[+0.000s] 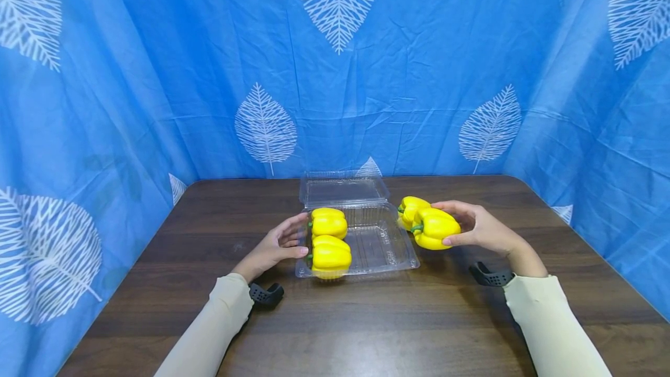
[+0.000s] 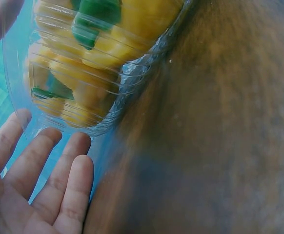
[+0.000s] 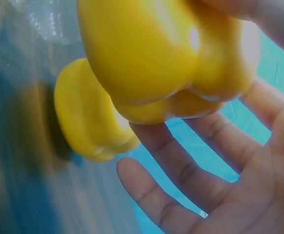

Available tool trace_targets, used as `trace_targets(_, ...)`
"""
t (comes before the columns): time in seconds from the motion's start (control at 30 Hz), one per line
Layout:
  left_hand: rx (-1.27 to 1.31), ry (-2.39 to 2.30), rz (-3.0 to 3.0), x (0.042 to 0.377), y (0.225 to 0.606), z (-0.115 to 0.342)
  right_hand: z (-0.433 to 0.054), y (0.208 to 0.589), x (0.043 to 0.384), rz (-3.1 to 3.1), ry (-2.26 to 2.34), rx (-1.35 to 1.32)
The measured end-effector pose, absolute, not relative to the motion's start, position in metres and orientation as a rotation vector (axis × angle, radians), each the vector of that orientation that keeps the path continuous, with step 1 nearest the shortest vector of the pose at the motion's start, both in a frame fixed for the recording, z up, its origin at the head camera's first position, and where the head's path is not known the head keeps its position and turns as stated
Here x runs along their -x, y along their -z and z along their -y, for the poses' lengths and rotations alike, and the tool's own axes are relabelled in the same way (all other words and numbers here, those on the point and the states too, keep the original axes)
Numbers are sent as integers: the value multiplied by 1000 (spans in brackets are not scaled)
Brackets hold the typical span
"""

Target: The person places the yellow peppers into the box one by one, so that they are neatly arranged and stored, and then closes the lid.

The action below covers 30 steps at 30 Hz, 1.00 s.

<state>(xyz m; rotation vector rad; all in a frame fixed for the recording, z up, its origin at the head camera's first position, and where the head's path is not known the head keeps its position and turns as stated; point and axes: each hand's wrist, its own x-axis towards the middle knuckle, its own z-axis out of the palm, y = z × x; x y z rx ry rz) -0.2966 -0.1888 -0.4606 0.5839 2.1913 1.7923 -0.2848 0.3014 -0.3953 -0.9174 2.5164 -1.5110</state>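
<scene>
My right hand (image 1: 484,228) holds a yellow bell pepper (image 1: 435,230) between thumb and fingers, its green stem toward the left. In the right wrist view this pepper (image 3: 147,53) is close up, and another yellow pepper (image 3: 88,112) lies on the table behind it. A clear plastic clamshell container (image 1: 374,246) sits to the left, lid (image 1: 342,191) folded back. Inside its left half, two yellow peppers lie one behind the other, the rear one (image 1: 328,223) and the front one (image 1: 332,253). My left hand (image 1: 277,246) rests its fairly straight fingertips at the container's left rim.
Everything stands on a dark wooden table (image 1: 335,324). A blue curtain (image 1: 419,63) with white leaf prints hangs behind and along both sides. Black bands are on the left wrist (image 1: 267,294) and the right wrist (image 1: 491,275).
</scene>
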Motion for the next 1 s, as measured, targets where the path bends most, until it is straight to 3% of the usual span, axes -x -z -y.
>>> trace_targets(1.0,-563,-1800,-2174,295,453,188,-277,379,282,-2514,1528,1007)
